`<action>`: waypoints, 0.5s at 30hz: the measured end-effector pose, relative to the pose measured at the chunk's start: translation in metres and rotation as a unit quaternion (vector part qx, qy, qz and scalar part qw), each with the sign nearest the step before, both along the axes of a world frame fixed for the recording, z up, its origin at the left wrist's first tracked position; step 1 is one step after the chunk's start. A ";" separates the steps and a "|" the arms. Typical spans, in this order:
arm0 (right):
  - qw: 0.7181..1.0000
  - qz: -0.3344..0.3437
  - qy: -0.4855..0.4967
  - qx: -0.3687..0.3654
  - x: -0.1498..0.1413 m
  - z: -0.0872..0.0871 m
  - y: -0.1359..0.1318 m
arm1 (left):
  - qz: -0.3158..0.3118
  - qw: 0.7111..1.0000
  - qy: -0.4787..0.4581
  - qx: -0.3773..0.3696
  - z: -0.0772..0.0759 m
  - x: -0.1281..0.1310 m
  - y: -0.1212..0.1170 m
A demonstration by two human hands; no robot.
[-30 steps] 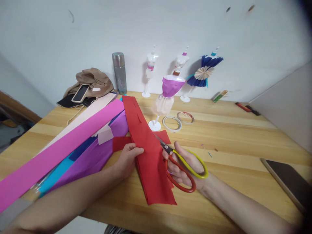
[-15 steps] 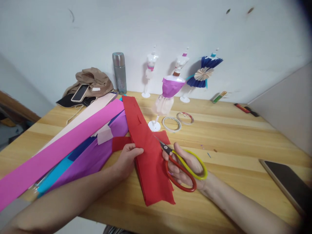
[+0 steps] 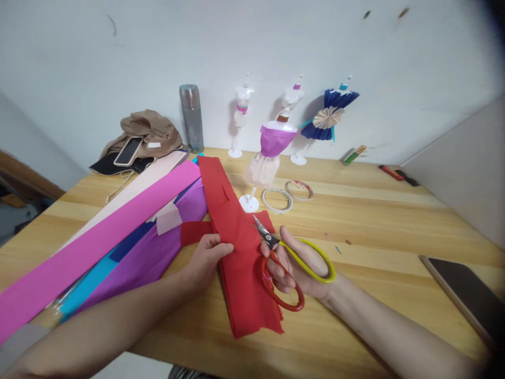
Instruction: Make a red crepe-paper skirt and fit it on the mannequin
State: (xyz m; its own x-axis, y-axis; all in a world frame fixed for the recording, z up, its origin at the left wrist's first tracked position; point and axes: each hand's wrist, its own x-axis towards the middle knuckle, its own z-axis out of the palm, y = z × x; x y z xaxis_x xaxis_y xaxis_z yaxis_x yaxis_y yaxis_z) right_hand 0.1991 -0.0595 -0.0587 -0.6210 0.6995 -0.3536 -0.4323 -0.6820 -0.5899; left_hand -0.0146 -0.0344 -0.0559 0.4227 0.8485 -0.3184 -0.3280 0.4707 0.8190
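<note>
I have my left hand (image 3: 209, 259) pinching the red paper (image 3: 240, 258) at its left edge, thumb on top; paper lies on table (image 3: 379, 231), far end by magenta strip (image 3: 118, 223). Right hand (image 3: 306, 258) grips scissors (image 3: 269, 238), blades slightly parted over paper's right side.

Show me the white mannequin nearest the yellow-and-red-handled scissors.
The white mannequin in purple top and pale pink skirt; the other three stand farther back.
</note>
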 end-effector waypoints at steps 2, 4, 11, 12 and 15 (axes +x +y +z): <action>1.000 -0.001 0.000 -0.004 -0.002 -0.001 0.000 | -0.011 1.000 0.001 0.015 -0.001 -0.001 0.000; 1.000 -0.008 0.004 -0.006 -0.004 -0.002 0.000 | -0.012 1.000 0.005 0.019 -0.003 -0.002 0.000; 0.998 -0.048 0.019 -0.020 -0.011 -0.009 -0.003 | -0.008 1.000 0.001 0.019 -0.007 -0.001 0.000; 0.998 -0.053 0.020 -0.022 -0.012 -0.010 -0.003 | -0.008 1.000 0.001 0.020 -0.008 -0.001 0.000; 0.997 -0.063 0.022 -0.024 -0.014 -0.010 -0.004 | -0.006 1.000 0.000 0.016 -0.009 -0.001 0.000</action>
